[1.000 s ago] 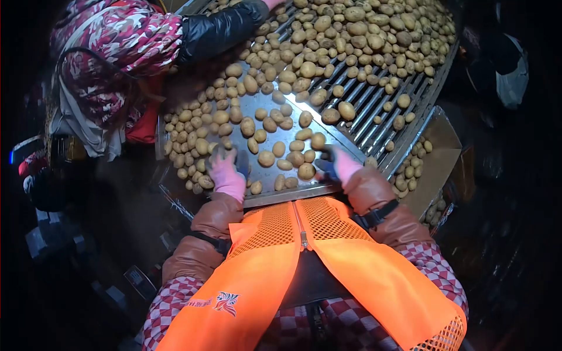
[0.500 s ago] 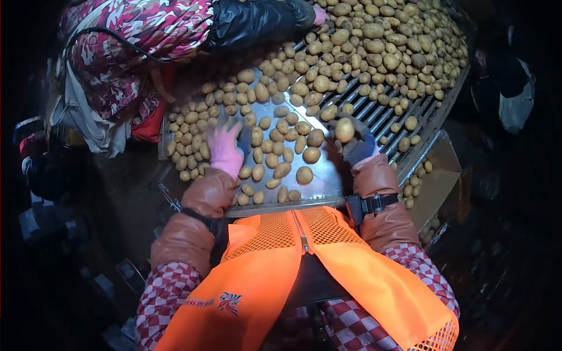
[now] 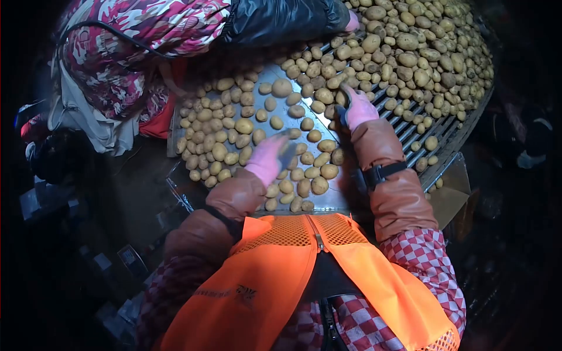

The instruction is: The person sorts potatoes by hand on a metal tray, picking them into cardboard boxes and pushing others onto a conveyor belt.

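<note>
Your left hand in a pink-and-grey glove (image 3: 270, 157), blurred, has its fingers extended; yellow-brown oval potatoes (image 3: 319, 185) lie either side on the silver metal sheet (image 3: 338, 200). Your similarly gloved right hand (image 3: 357, 110) is among potatoes beside the grey metal bars (image 3: 404, 133); its grip is indeterminable.

Gloved left hand (image 3: 269, 157) blurred, over potatoes (image 3: 319, 185) on metal sheet (image 3: 333, 202). Gloved right hand (image 3: 358, 110), fingers spread, among potatoes beside bars (image 3: 403, 130). Potato heap (image 3: 433, 55) upper right. 1 co-worker's hand (image 3: 352, 21) at heap's edge.
</note>
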### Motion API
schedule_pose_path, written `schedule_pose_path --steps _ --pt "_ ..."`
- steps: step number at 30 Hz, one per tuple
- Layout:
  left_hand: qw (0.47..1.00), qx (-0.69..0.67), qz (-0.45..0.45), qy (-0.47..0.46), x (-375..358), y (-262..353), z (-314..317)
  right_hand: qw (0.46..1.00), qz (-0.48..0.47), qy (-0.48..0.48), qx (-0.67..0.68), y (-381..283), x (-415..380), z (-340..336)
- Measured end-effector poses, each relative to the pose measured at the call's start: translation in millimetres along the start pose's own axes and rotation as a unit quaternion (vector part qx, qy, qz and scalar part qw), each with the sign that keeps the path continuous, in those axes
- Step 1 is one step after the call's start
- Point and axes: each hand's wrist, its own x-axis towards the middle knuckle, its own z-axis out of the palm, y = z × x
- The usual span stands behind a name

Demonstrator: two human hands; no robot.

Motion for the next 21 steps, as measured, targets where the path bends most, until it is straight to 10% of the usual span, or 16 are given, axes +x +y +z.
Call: schedule_pose_path --steps 3,4,8,11,15,21 --pt "0.997 0.022 -0.075 0.013 12.4 12.3 -50.2 0.998 -0.053 -0.03 -0.004 3.4 -22.4 -1.5" --pt "0.995 0.053 -0.085 0.024 22.9 25.1 -68.4 0.975 -0.043 -0.075 0.202 16.5 -20.0 8.9" --pt "0.981 0.155 -0.104 0.048 107.3 33.9 -66.9 0.607 0.044 -0.21 0.765 28.0 -47.4 10.9" --pt "0.979 0.182 -0.094 0.004 144.1 17.2 -57.4 0.52 -0.005 -0.303 0.799 54.2 -53.6 28.8" --pt "0.975 -0.074 -0.21 -0.029 125.0 64.5 -66.6 0.217 0.009 -0.316 0.923 49.0 -79.6 48.3" --pt "0.997 -0.045 -0.019 0.06 74.5 83.2 -41.7 0.369 -0.043 -0.162 0.914 19.5 -124.0 50.5"
